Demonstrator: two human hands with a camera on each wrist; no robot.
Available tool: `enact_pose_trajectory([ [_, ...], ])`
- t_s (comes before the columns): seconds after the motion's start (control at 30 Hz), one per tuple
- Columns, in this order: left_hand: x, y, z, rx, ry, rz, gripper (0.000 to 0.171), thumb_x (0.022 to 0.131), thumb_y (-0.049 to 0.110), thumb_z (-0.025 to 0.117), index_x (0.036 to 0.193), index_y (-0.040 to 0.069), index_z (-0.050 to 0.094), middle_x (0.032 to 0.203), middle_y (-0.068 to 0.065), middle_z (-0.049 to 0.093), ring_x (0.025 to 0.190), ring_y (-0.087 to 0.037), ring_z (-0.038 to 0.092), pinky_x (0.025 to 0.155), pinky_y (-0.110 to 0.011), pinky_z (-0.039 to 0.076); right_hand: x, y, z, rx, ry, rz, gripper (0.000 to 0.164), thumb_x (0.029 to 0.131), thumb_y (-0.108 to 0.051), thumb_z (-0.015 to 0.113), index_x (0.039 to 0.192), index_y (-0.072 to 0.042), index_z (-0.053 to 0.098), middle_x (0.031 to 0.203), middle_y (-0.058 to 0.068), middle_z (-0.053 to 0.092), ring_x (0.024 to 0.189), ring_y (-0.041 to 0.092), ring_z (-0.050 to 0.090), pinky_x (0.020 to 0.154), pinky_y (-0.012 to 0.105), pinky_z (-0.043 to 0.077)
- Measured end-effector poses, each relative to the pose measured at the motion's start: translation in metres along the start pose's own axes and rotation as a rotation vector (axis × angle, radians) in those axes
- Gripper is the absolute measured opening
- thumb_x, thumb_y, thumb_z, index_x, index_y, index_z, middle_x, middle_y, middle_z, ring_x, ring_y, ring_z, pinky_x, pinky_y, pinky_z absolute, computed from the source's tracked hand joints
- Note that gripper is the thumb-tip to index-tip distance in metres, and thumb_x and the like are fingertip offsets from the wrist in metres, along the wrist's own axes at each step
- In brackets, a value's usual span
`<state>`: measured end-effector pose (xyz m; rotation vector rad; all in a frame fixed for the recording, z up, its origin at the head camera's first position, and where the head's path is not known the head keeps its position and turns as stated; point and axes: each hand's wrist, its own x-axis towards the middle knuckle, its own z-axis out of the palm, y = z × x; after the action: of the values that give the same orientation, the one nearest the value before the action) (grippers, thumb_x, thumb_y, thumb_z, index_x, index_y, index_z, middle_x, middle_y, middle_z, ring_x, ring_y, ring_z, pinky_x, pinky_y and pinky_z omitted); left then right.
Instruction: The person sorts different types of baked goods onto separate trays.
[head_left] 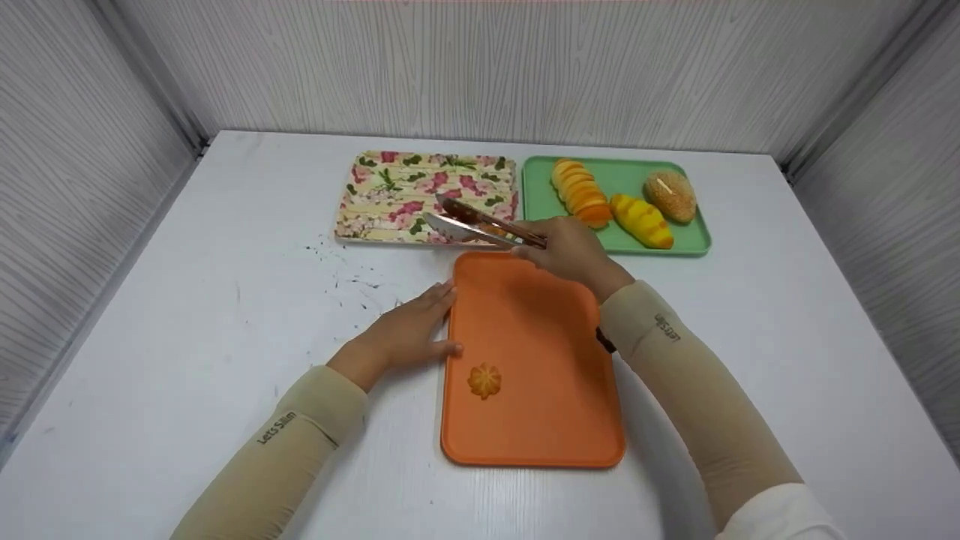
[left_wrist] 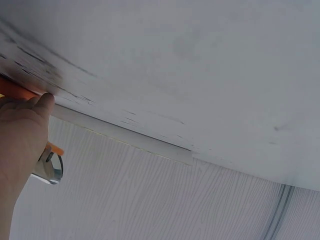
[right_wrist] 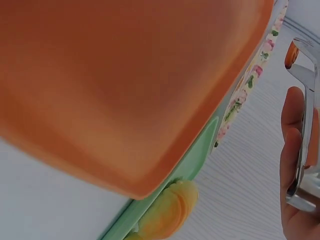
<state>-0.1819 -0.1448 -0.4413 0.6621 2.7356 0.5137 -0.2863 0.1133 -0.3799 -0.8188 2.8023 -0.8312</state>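
Observation:
My right hand (head_left: 566,247) grips metal tongs (head_left: 480,225) above the far end of an orange tray (head_left: 540,427). The tong tips stand apart over a flowered tray (head_left: 420,176). An orange patch shows by the tongs; whether it is a piece of food or a reflection I cannot tell. With its fingers fairly straight, my left hand (head_left: 405,330) rests against the orange tray's left edge, the thumb on the rim. A small golden flower-shaped cookie (head_left: 484,381) lies on that tray near the thumb. In the left wrist view the left hand (left_wrist: 22,135) partly covers the tray's edge.
Behind the right hand lies a green tray (head_left: 622,172). It holds a ridged bread roll (head_left: 581,191), a yellow bread (head_left: 643,221) and a round sesame bun (head_left: 671,196). Dark scuffs mark the white table (head_left: 225,300) left of the trays. Pale wood-grain panels enclose the back and sides.

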Motion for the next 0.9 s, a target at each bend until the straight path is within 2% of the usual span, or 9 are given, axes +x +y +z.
enact_pose_trajectory([
  [0.1, 0.000, 0.000, 0.000, 0.001, 0.005, 0.002, 0.092, 0.089, 0.060, 0.052, 0.153, 0.008, 0.012, 0.159, -0.003, 0.005, 0.144, -0.020, 0.007, 0.113, -0.040, 0.019, 0.005, -0.004, 0.006, -0.026, 0.007, 0.027, 0.047, 0.091, -0.040, 0.063, 0.135, -0.026, 0.055, 0.065, 0.007, 0.062, 0.044, 0.012, 0.036, 0.044, 0.027, 0.031],
  [0.27, 0.000, 0.000, -0.001, -0.004, 0.004, 0.007, 0.092, 0.089, 0.060, 0.052, 0.153, 0.008, 0.012, 0.159, -0.003, 0.005, 0.144, -0.020, 0.007, 0.113, -0.040, 0.019, 0.012, -0.010, 0.015, -0.060, 0.013, 0.057, 0.048, 0.092, -0.041, 0.062, 0.137, -0.023, 0.054, 0.094, 0.008, 0.069, 0.045, 0.013, 0.022, 0.045, 0.030, 0.025],
  [0.33, 0.000, 0.000, -0.001, -0.008, 0.003, 0.004, 0.092, 0.089, 0.060, 0.052, 0.153, 0.008, 0.012, 0.159, -0.003, 0.005, 0.144, -0.020, 0.008, 0.113, -0.041, 0.019, 0.014, -0.013, 0.018, -0.059, 0.022, 0.056, 0.048, 0.092, -0.040, 0.062, 0.136, -0.023, 0.055, 0.110, 0.005, 0.068, 0.048, 0.013, 0.030, 0.048, 0.030, 0.030],
  [0.43, -0.001, 0.000, -0.002, -0.014, 0.002, -0.004, 0.092, 0.089, 0.061, 0.053, 0.153, 0.009, 0.013, 0.159, -0.003, 0.005, 0.144, -0.020, 0.008, 0.113, -0.042, 0.020, 0.018, -0.017, 0.024, -0.062, 0.031, 0.051, 0.047, 0.092, -0.039, 0.062, 0.136, -0.022, 0.056, 0.117, 0.004, 0.066, 0.063, 0.015, 0.048, 0.058, 0.031, 0.040],
  [0.5, -0.001, 0.000, -0.002, -0.019, 0.002, -0.011, 0.092, 0.089, 0.060, 0.053, 0.154, 0.009, 0.012, 0.159, -0.003, 0.005, 0.144, -0.021, 0.009, 0.113, -0.042, 0.019, 0.020, -0.020, 0.028, -0.073, 0.041, 0.048, 0.046, 0.092, -0.037, 0.063, 0.135, -0.022, 0.056, 0.120, 0.003, 0.065, 0.076, 0.016, 0.054, 0.066, 0.031, 0.044],
  [0.57, -0.001, 0.001, -0.002, -0.022, 0.001, -0.015, 0.092, 0.089, 0.060, 0.053, 0.154, 0.009, 0.012, 0.159, -0.004, 0.006, 0.144, -0.021, 0.009, 0.113, -0.042, 0.019, 0.022, -0.022, 0.031, -0.086, 0.041, 0.055, 0.047, 0.092, -0.037, 0.062, 0.137, -0.023, 0.055, 0.115, 0.004, 0.066, 0.079, 0.016, 0.055, 0.069, 0.032, 0.045],
  [0.7, -0.001, 0.001, -0.001, -0.018, 0.001, -0.012, 0.092, 0.089, 0.060, 0.053, 0.154, 0.009, 0.012, 0.159, -0.005, 0.006, 0.143, -0.023, 0.010, 0.112, -0.043, 0.020, 0.025, -0.024, 0.037, -0.071, 0.025, 0.085, 0.051, 0.092, -0.038, 0.062, 0.140, -0.023, 0.051, 0.105, 0.005, 0.068, 0.068, 0.019, 0.053, 0.059, 0.031, 0.042],
  [0.8, -0.001, 0.001, -0.001, -0.008, 0.001, -0.007, 0.093, 0.089, 0.061, 0.053, 0.154, 0.009, 0.011, 0.159, -0.004, 0.006, 0.144, -0.021, 0.009, 0.112, -0.042, 0.020, 0.026, -0.025, 0.040, -0.056, 0.023, 0.097, 0.053, 0.092, -0.038, 0.063, 0.141, -0.023, 0.050, 0.111, 0.005, 0.067, 0.071, 0.018, 0.055, 0.060, 0.032, 0.041],
  [0.9, 0.000, 0.000, 0.000, -0.006, -0.001, -0.006, 0.094, 0.088, 0.061, 0.053, 0.154, 0.009, 0.011, 0.159, -0.002, 0.005, 0.144, -0.020, 0.008, 0.112, -0.042, 0.020, 0.026, -0.024, 0.042, -0.055, 0.032, 0.092, 0.052, 0.091, -0.037, 0.065, 0.139, -0.022, 0.052, 0.120, 0.004, 0.065, 0.085, 0.015, 0.059, 0.067, 0.032, 0.045],
])
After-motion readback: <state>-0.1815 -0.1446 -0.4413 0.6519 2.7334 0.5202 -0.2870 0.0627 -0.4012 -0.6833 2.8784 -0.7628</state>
